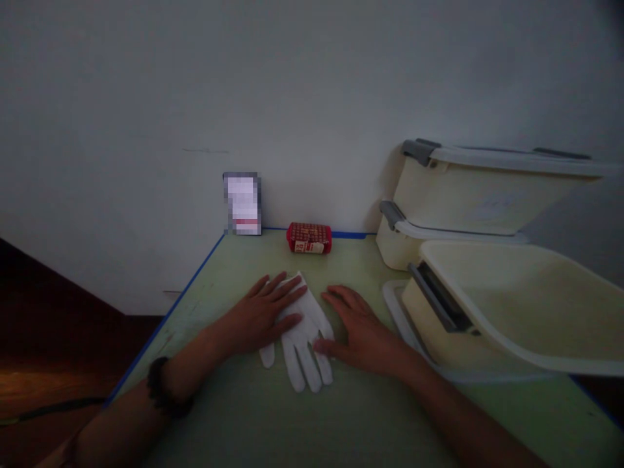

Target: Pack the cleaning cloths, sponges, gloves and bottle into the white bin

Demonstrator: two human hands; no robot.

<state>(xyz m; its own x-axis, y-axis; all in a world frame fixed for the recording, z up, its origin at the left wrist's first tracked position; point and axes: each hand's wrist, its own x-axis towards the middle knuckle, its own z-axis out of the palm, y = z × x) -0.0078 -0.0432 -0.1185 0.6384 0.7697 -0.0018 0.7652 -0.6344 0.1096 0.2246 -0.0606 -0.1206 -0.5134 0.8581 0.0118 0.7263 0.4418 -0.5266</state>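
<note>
A white glove [309, 325] lies flat on the pale green table [224, 422], its fingers pointing toward me. My left hand [260, 312] rests on the glove's left side with fingers stretched out over its cuff end; part of the glove is hidden beneath it. To the right, my right hand [361, 331] is open, thumb touching the glove near its fingers and the other fingers curving beside its edge. Beyond the glove, a red cylindrical package [309, 238] with printed labels lies on its side.
A phone-like device [242, 205], its screen blurred, leans on the wall at the table's back left corner. Two lidded cream storage boxes [463, 195] are stacked at the back right. An uncovered cream bin [439, 318] sits on a lid nearer me. Blue tape [170, 318] edges the table.
</note>
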